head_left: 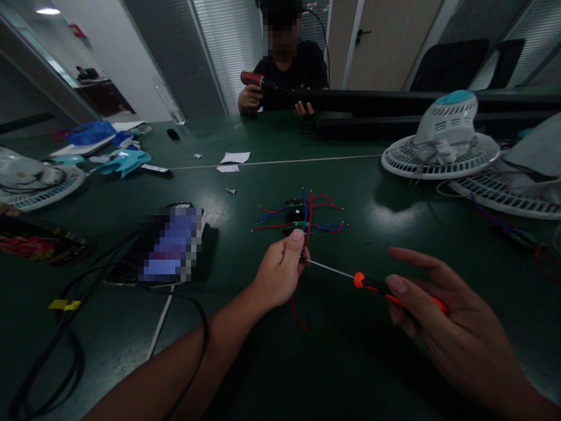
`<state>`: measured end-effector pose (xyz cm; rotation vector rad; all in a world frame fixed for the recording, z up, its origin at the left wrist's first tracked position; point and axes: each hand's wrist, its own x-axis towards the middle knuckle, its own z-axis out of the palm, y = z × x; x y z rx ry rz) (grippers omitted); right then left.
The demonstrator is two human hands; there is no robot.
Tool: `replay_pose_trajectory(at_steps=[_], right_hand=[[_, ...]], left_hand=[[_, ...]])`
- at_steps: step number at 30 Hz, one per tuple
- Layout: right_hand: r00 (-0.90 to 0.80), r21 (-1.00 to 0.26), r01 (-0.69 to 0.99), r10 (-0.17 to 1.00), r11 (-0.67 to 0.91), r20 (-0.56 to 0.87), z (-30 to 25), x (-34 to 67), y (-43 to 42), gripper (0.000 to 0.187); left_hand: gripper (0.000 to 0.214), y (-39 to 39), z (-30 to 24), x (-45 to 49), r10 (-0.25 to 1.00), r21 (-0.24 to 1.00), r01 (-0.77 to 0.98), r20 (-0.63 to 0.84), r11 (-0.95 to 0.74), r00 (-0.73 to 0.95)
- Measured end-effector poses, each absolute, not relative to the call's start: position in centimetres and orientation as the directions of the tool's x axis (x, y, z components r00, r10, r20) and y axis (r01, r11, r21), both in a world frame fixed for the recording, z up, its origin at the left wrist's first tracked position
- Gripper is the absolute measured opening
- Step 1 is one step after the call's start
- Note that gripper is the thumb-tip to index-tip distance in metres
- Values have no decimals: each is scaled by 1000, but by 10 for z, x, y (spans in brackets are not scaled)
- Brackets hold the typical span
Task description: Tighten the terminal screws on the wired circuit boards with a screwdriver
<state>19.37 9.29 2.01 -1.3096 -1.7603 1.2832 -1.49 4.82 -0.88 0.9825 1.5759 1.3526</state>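
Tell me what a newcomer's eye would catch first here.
Probably the orange-and-black screwdriver, bright above the dark green table, held in the right hand and pointing at the left hand, which pinches a small, mostly hidden wired part. Just beyond, near mid-picture, red and blue wires fan out around small black modules. Across the table, a person holds a red power drill.

Left hand pinching, right hand loosely curled
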Motion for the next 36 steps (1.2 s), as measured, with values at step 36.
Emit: replay_pose_trajectory(at_steps=[36], right_hand=[[-371,-948,315,926,46,-78,16,194,97,49]], left_hand=[[54,49,-10,-15,929,993,20,-101,116,-355]])
